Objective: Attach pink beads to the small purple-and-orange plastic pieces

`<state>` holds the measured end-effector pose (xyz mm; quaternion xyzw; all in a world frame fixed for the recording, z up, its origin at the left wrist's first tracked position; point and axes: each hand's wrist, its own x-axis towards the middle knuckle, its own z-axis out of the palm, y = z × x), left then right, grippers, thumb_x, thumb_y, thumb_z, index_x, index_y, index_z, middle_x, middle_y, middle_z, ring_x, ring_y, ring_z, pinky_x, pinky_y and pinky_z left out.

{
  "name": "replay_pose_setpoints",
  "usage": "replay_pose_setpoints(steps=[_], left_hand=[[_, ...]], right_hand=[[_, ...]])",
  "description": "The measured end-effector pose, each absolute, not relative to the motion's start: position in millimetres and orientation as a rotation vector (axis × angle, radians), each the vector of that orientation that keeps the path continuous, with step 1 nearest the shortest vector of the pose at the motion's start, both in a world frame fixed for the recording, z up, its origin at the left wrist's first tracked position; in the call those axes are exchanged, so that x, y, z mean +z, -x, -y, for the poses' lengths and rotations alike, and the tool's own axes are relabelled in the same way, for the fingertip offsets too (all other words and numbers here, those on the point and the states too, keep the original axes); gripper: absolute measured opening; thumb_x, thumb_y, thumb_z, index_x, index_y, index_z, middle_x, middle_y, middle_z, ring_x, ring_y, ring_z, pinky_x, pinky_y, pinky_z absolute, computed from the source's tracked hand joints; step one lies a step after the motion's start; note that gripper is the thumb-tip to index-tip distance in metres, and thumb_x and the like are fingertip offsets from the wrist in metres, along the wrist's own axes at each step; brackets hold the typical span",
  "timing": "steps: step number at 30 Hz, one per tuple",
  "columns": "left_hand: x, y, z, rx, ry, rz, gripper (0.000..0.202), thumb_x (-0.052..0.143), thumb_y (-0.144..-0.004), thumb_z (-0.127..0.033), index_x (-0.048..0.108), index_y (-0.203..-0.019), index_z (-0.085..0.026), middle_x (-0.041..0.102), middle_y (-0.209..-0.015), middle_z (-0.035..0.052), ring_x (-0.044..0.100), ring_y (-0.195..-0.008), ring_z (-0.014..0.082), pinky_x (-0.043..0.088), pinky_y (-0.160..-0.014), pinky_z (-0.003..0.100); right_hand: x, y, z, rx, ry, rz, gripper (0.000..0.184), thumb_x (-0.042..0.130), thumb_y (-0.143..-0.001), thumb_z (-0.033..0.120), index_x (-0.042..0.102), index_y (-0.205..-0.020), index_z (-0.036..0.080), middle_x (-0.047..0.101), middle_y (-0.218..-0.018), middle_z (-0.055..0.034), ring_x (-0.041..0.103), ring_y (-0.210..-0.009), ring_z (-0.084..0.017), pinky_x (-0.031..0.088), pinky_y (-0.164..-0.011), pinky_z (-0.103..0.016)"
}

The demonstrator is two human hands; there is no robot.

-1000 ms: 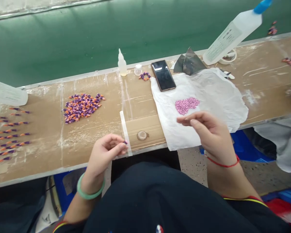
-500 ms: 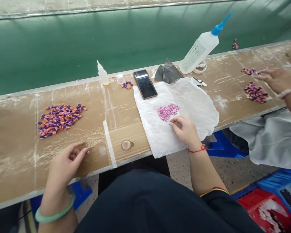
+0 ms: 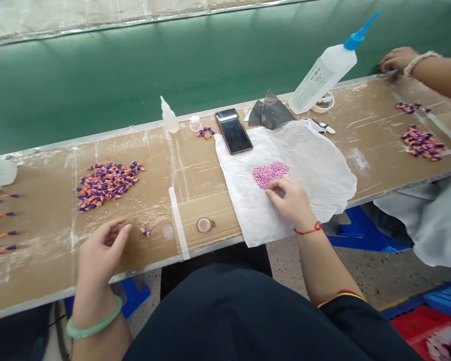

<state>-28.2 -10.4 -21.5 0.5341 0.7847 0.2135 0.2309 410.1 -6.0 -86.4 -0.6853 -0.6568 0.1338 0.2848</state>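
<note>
**A:** What lies around the hands?

**B:** The left hand rests on the bench, its grip slack and empty. One loose piece, purple and orange, lies just beside its fingertips. The right hand sits on the white paper, fingertips at the near edge of the pink beads. I cannot tell whether that grip pinches a bead.

**A:** And between the two hands?

**B:** A tape strip and a clear round disc. Beyond the beads, the phone lies on the paper's far corner, with a dark foil scrap behind it.

**A:** Counts?

**B:** Two bottles: a small dropper bottle and a big squeeze bottle, tilted, with a blue nozzle. One phone, one clear cap and one little ring of pieces. One large heap lies beyond the left hand. Two smaller heaps lie at the far right, the nearer heap and the farther heap, close to a co-worker's hand. The strung rows are cut off by the left edge, so I cannot count them.
</note>
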Motion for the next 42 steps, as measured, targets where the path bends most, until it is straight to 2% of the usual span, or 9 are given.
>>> replay_pose_setpoints(steps=[7,13,18,22,24,26,31,37,42], left_hand=[[-22.9,17.3,10.4,0.691,-1.570,-2.046,0.040,0.061,-0.075,-0.051,0.072,-0.096,-0.019,0.075,-0.081,0.0058,0.069,-0.073,0.0222,0.057,-0.071,0.032],[-14.4,-5.7,16.1,0.782,-1.552,-1.858,0.031,0.065,-0.082,-0.043,0.072,-0.099,-0.018,0.075,-0.085,0.0053,0.070,-0.072,0.0208,0.058,-0.072,0.032],[5.2,-51.5,16.2,0.882,-1.641,-1.476,0.016,0.063,-0.087,-0.031,0.073,-0.088,-0.019,0.074,-0.081,0.0045,0.068,-0.071,0.0185,0.055,-0.066,0.029],[23.4,-98.8,11.1,0.788,-1.759,-0.964,0.015,0.062,-0.088,-0.025,0.073,-0.080,-0.017,0.073,-0.074,0.0062,0.065,-0.067,0.0169,0.052,-0.063,0.028],[29.3,-115.5,9.1,0.721,-1.700,-0.866,0.017,0.062,-0.089,-0.026,0.071,-0.077,-0.016,0.071,-0.070,0.0050,0.061,-0.061,0.0146,0.049,-0.058,0.026],[32.6,-124.3,9.0,0.674,-1.569,-0.845,0.021,0.062,-0.089,-0.029,0.068,-0.074,-0.016,0.066,-0.065,0.0027,0.056,-0.056,0.0124,0.046,-0.053,0.024],[34.9,-126.1,14.3,0.675,-1.461,-0.890,0.022,0.064,-0.087,-0.031,0.066,-0.073,-0.015,0.061,-0.062,0.0010,0.052,-0.056,0.0114,0.044,-0.052,0.023],[36.6,-125.7,15.5,0.772,-1.694,-0.927,0.018,0.059,-0.087,-0.020,0.068,-0.072,-0.015,0.063,-0.062,0.0014,0.052,-0.055,0.0111,0.042,-0.052,0.023],[29.7,-125.5,14.8,0.798,-1.654,-0.986,0.016,0.061,-0.083,-0.022,0.066,-0.069,-0.015,0.063,-0.060,0.0015,0.051,-0.052,0.0107,0.042,-0.049,0.022]], right_hand=[[-84.3,-406.8,0.3,0.426,1.818,1.767,0.011,0.055,-0.078,0.024,0.050,-0.068,0.023,0.058,-0.072,-0.0077,0.053,-0.078,-0.027,0.042,-0.077,-0.044],[-73.1,-403.6,14.5,0.488,1.806,1.619,0.008,0.055,-0.083,0.026,0.056,-0.076,0.022,0.063,-0.076,-0.0060,0.056,-0.073,-0.022,0.047,-0.072,-0.039],[-47.2,-379.4,29.1,0.899,1.503,1.423,0.016,0.059,-0.090,0.035,0.057,-0.082,0.022,0.060,-0.075,-0.0020,0.056,-0.071,-0.017,0.048,-0.065,-0.031],[-13.9,-344.0,37.3,1.158,1.191,1.392,0.019,0.062,-0.093,0.035,0.056,-0.081,0.021,0.055,-0.076,-0.0006,0.053,-0.069,-0.014,0.046,-0.062,-0.029],[1.2,-328.6,40.2,1.105,1.123,1.504,0.018,0.060,-0.095,0.030,0.055,-0.080,0.021,0.055,-0.075,-0.0005,0.053,-0.069,-0.015,0.046,-0.062,-0.029],[12.0,-317.7,42.4,0.909,1.089,1.638,0.016,0.059,-0.095,0.023,0.055,-0.080,0.022,0.056,-0.075,-0.0010,0.054,-0.072,-0.016,0.046,-0.065,-0.031],[22.0,-308.0,43.8,0.524,1.031,1.852,0.016,0.057,-0.092,0.010,0.055,-0.084,0.023,0.059,-0.078,-0.0020,0.055,-0.075,-0.018,0.047,-0.067,-0.034],[24.0,-306.3,42.0,0.404,1.038,1.930,0.016,0.056,-0.094,0.010,0.054,-0.084,0.023,0.060,-0.077,-0.0019,0.054,-0.074,-0.018,0.046,-0.067,-0.034],[21.4,-302.2,42.8,0.395,1.069,1.895,0.016,0.057,-0.094,0.012,0.056,-0.083,0.024,0.061,-0.075,-0.0015,0.056,-0.073,-0.018,0.047,-0.068,-0.035]])
